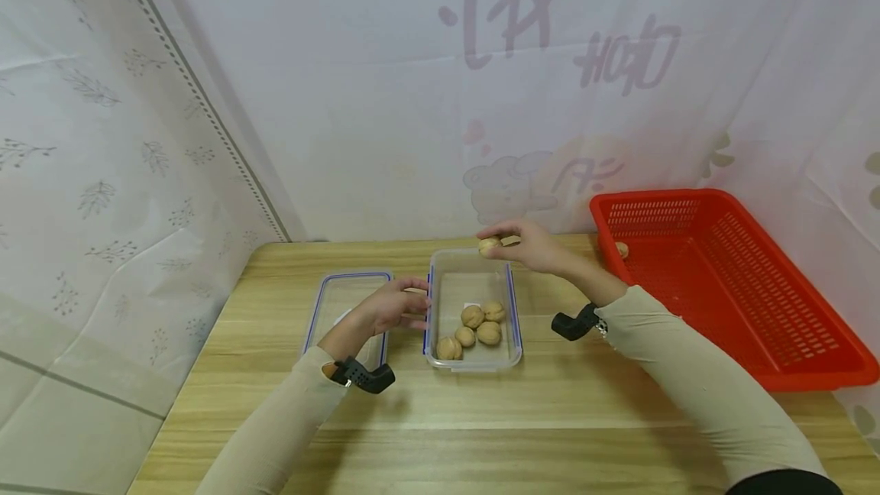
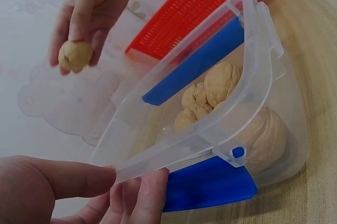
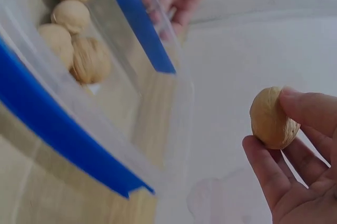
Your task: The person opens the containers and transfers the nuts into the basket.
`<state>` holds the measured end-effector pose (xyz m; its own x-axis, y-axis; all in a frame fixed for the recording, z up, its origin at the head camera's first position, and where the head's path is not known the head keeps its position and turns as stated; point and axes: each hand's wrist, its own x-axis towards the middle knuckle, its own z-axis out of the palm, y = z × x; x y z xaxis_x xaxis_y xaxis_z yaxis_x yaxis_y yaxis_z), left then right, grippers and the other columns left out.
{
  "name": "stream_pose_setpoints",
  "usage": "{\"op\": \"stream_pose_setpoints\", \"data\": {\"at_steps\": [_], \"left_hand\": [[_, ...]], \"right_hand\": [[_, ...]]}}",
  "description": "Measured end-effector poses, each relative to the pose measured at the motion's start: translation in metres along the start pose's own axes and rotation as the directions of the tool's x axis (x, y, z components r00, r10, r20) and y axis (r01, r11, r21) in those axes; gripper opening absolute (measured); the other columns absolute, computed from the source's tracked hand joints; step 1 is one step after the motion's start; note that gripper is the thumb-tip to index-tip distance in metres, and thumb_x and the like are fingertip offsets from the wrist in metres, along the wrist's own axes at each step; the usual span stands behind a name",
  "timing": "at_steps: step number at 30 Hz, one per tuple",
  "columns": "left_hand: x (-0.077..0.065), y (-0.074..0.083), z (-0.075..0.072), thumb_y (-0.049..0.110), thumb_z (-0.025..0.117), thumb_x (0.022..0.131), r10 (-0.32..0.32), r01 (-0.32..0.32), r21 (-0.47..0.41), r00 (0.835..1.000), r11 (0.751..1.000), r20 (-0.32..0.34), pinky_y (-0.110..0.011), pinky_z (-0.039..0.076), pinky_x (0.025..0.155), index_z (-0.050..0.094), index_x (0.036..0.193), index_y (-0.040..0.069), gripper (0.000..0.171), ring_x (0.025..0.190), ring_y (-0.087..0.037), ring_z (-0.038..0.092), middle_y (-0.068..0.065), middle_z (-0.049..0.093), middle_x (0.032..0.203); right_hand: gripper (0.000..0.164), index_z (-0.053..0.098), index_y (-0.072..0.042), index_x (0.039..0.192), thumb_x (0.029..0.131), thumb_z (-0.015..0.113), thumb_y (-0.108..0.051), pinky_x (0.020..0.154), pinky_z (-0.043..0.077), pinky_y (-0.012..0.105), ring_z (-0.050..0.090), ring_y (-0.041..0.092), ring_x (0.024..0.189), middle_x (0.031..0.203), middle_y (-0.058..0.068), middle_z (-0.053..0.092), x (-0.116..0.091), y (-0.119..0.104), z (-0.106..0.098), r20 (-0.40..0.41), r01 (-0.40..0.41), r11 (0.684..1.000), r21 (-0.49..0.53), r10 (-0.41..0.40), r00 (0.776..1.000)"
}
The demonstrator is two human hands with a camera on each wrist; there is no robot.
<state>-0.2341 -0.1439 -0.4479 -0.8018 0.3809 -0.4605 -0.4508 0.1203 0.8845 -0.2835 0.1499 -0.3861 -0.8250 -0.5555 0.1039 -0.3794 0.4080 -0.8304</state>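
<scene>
My right hand (image 1: 529,247) pinches a walnut (image 3: 271,118) between thumb and fingers, above the far edge of a clear plastic container (image 1: 447,257) with blue side clips. Several walnuts (image 1: 489,333) lie inside, mostly in the near half. On the container's left side, my left hand (image 1: 397,304) touches the outer edge with its fingertips. The left wrist view has these fingers (image 2: 150,195) close under the rim beside a blue clip (image 2: 210,184). Left of the container lies a clear lid (image 1: 354,290) with a blue seal, partly covered by the left hand and forearm.
At the right of the wooden table (image 1: 440,434) stands a red perforated basket (image 1: 791,273). One walnut (image 1: 622,250) shows at its left inner side. A printed curtain (image 1: 385,136) hangs right behind the table.
</scene>
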Motion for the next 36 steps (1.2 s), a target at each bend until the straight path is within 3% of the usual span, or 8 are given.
{"op": "stream_pose_setpoints", "data": {"at_steps": [7, 13, 19, 21, 27, 32, 36], "left_hand": [[0.000, 0.000, -0.001, -0.003, 0.054, 0.101, -0.003, 0.003, -0.009, 1.000, 1.000, 0.013, -0.035, 0.064, 0.081, 0.035, 0.145, -0.010, 0.048, 0.083, -0.014, 0.058, -0.006, 0.054, 0.093], [0.000, -0.001, -0.002, -0.003, 0.053, 0.101, -0.003, 0.003, -0.006, 1.000, 1.000, 0.016, -0.035, 0.064, 0.081, 0.035, 0.145, -0.010, 0.048, 0.083, -0.015, 0.056, -0.006, 0.053, 0.094], [-0.001, 0.001, -0.001, -0.003, 0.053, 0.102, 0.005, -0.005, -0.001, 1.000, 1.000, 0.022, -0.035, 0.064, 0.081, 0.034, 0.146, -0.010, 0.049, 0.084, -0.016, 0.056, -0.007, 0.052, 0.094], [-0.001, 0.000, -0.001, -0.003, 0.053, 0.101, 0.006, -0.006, 0.000, 1.000, 1.000, 0.024, -0.035, 0.064, 0.082, 0.034, 0.145, -0.011, 0.049, 0.084, -0.015, 0.056, -0.007, 0.053, 0.094], [0.003, -0.001, -0.001, -0.004, 0.053, 0.102, -0.005, 0.005, 0.003, 1.000, 1.000, 0.022, -0.035, 0.064, 0.082, 0.035, 0.145, -0.011, 0.047, 0.084, -0.015, 0.058, -0.007, 0.055, 0.093], [0.003, -0.001, -0.002, -0.004, 0.052, 0.102, -0.005, 0.005, -0.001, 1.000, 1.000, 0.019, -0.036, 0.064, 0.082, 0.036, 0.145, -0.010, 0.046, 0.085, -0.016, 0.058, -0.007, 0.054, 0.094], [0.002, -0.001, -0.002, -0.003, 0.053, 0.102, -0.005, 0.005, -0.003, 1.000, 1.000, 0.017, -0.036, 0.064, 0.082, 0.037, 0.145, -0.009, 0.046, 0.085, -0.016, 0.058, -0.007, 0.054, 0.095]], "right_hand": [[0.040, 0.067, -0.006, 0.133, 0.096, 0.074, -0.018, 0.105, 0.051, 0.051, 0.052, 0.032, 0.131, 0.135, 0.013, 0.063, -0.014, 0.004, -0.034, -0.041, -0.088, 0.996, 0.012, 0.089, 0.995], [0.044, 0.065, -0.005, 0.135, 0.096, 0.074, -0.023, 0.109, 0.046, 0.052, 0.050, 0.030, 0.132, 0.135, 0.014, 0.062, -0.027, 0.005, -0.060, -0.101, -0.091, 0.996, 0.006, 0.091, 0.991], [0.043, 0.065, -0.006, 0.136, 0.096, 0.073, -0.020, 0.094, 0.054, 0.024, 0.053, 0.023, 0.125, 0.133, 0.011, 0.063, -0.043, 0.011, -0.085, -0.149, -0.104, 0.995, -0.003, 0.102, 0.984], [0.044, 0.064, -0.007, 0.137, 0.096, 0.074, -0.020, 0.088, 0.054, 0.017, 0.052, 0.021, 0.124, 0.133, 0.010, 0.062, -0.049, 0.015, -0.092, -0.171, -0.128, 0.992, 0.016, 0.129, 0.977], [0.048, 0.061, -0.006, 0.139, 0.096, 0.074, -0.021, 0.091, 0.051, 0.014, 0.048, 0.017, 0.131, 0.143, 0.011, 0.057, -0.066, 0.033, -0.117, -0.224, -0.192, 0.979, 0.072, 0.204, 0.953], [0.052, 0.061, -0.007, 0.141, 0.095, 0.075, -0.028, 0.090, 0.050, 0.014, 0.059, 0.008, 0.114, 0.129, -0.001, 0.068, -0.079, 0.047, -0.136, -0.255, -0.257, 0.965, 0.056, 0.263, 0.931], [0.061, 0.058, -0.008, 0.143, 0.094, 0.074, -0.040, 0.090, 0.048, 0.014, 0.057, 0.003, 0.111, 0.127, -0.008, 0.066, -0.092, 0.061, -0.149, -0.263, -0.343, 0.939, -0.004, 0.330, 0.907]]}}
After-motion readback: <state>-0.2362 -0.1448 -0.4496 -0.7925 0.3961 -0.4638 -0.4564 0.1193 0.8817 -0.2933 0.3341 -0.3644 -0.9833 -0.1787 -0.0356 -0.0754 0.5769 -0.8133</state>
